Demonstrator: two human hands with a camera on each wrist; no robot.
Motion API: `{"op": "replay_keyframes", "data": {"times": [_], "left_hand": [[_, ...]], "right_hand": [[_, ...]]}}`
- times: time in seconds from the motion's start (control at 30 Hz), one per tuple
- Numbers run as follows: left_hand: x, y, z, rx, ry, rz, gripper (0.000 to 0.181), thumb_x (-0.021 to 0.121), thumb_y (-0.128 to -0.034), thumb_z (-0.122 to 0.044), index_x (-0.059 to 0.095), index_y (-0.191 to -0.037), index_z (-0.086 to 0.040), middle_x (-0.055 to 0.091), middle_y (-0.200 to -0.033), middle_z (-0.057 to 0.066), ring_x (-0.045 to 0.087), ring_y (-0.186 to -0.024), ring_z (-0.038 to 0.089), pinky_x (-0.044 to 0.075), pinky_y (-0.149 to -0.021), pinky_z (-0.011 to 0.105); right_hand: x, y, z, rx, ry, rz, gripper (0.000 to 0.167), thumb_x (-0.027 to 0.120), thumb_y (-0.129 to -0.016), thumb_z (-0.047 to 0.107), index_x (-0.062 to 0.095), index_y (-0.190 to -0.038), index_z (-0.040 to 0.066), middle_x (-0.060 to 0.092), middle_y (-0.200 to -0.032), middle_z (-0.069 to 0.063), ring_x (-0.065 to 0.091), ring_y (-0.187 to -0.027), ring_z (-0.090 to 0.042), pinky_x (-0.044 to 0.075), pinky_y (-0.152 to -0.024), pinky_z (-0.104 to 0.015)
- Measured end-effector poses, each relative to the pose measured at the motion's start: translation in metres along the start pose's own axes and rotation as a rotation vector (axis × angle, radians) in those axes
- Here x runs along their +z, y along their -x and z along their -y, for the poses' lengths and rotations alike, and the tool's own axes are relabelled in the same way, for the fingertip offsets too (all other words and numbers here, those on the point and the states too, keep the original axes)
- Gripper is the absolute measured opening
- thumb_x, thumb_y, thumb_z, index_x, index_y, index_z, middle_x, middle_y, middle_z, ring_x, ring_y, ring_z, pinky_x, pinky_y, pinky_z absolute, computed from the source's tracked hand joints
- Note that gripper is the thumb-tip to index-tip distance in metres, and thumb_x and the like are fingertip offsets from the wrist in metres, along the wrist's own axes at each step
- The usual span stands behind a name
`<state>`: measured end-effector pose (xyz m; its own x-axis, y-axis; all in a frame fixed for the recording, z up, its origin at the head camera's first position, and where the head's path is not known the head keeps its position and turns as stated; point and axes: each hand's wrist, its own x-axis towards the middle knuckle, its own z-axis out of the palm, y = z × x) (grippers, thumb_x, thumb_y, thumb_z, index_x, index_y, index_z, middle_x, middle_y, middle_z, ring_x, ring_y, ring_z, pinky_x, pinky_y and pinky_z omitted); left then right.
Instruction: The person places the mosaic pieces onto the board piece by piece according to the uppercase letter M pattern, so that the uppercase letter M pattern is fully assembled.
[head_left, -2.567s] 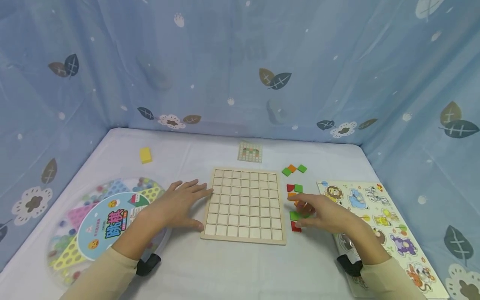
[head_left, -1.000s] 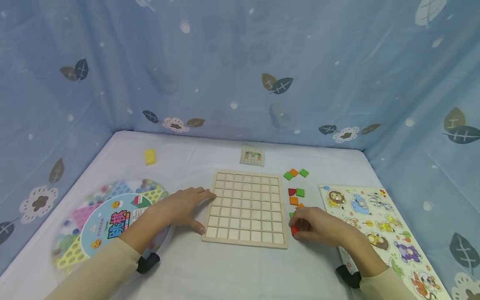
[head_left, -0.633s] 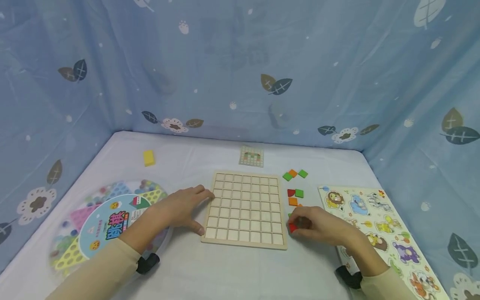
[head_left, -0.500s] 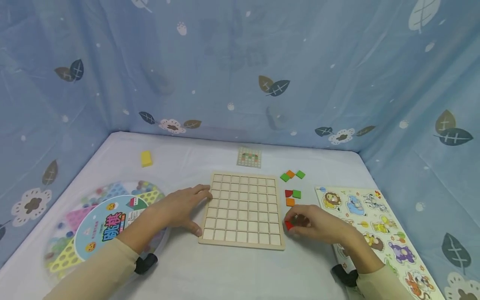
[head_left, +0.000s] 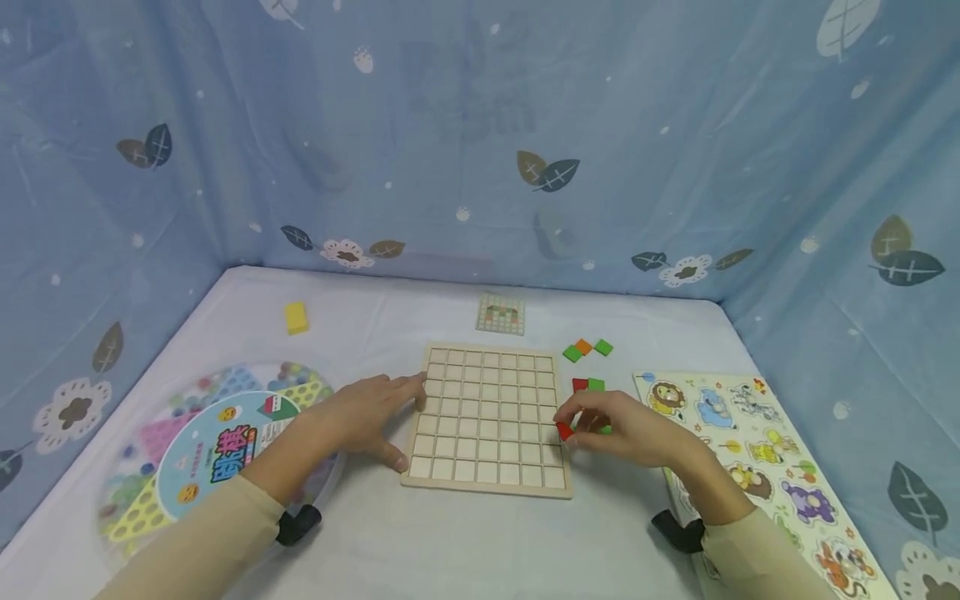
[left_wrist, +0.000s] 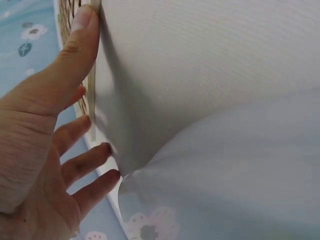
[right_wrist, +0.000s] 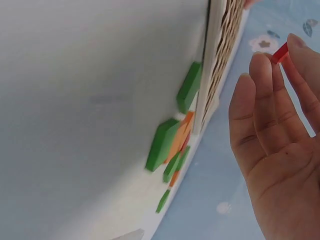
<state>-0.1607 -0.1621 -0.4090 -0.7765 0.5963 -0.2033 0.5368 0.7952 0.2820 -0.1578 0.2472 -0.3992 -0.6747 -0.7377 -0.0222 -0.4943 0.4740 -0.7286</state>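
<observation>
A square wooden grid board (head_left: 487, 488) lies on the white table, its cells bare. The left hand (head_left: 365, 421) rests along the board's left edge, thumb and fingertips touching the frame; in the left wrist view this hand (left_wrist: 47, 145) has its fingers spread. Between thumb and fingertips the right hand (head_left: 633, 429) pinches a red tile (head_left: 565, 431) at the board's right edge. The right wrist view shows the red tile (right_wrist: 280, 53) held up in the right hand (right_wrist: 280, 125), with green tiles (right_wrist: 163, 145) and orange ones on the table below, partly hidden from the head view.
Behind the board lies a small pattern card (head_left: 500, 314). Green and orange tiles (head_left: 573, 353) lie at its back right. A yellow block (head_left: 296, 317) sits at the back left, a round game box (head_left: 217, 450) at the left, and an animal puzzle board (head_left: 757, 467) at the right.
The right hand moved from above the tiles, pinched a red tile, lifted it and brought it left and back to the board's right edge. The left hand has stayed at the left edge.
</observation>
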Motion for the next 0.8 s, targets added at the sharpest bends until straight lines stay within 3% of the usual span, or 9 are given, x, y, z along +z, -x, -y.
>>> {"op": "replay_keyframes", "data": {"times": [0.23, 0.53, 0.8], "left_hand": [[0.001, 0.004, 0.0, -0.004, 0.035, 0.006, 0.072, 0.092, -0.0664, -0.055, 0.052, -0.12, -0.027, 0.032, -0.167, 0.01, 0.055, -0.126, 0.032, 0.042, -0.107, 0.05], [-0.001, 0.001, 0.001, 0.007, 0.063, 0.018, 0.069, 0.09, -0.0678, -0.056, 0.052, -0.117, -0.026, 0.027, -0.17, 0.005, 0.047, -0.112, 0.022, 0.049, -0.084, 0.044], [0.0, 0.002, 0.004, -0.001, 0.086, 0.021, 0.072, 0.09, -0.0677, -0.056, 0.05, -0.12, -0.028, 0.024, -0.171, 0.003, 0.045, -0.117, 0.023, 0.051, -0.082, 0.044]], "right_hand": [[0.002, -0.018, 0.009, -0.064, 0.014, 0.014, 0.024, 0.071, -0.098, 0.015, 0.067, -0.121, 0.012, 0.069, -0.11, 0.008, 0.067, -0.093, -0.011, 0.057, -0.082, -0.031], [-0.002, -0.037, 0.014, -0.096, 0.044, -0.018, 0.026, 0.07, -0.099, 0.017, 0.065, -0.124, 0.011, 0.069, -0.114, 0.007, 0.069, -0.089, -0.009, 0.057, -0.082, -0.033], [0.002, -0.056, 0.018, -0.093, 0.022, -0.023, 0.029, 0.071, -0.099, 0.02, 0.066, -0.126, 0.012, 0.067, -0.119, 0.006, 0.067, -0.096, -0.013, 0.057, -0.088, -0.037]]}}
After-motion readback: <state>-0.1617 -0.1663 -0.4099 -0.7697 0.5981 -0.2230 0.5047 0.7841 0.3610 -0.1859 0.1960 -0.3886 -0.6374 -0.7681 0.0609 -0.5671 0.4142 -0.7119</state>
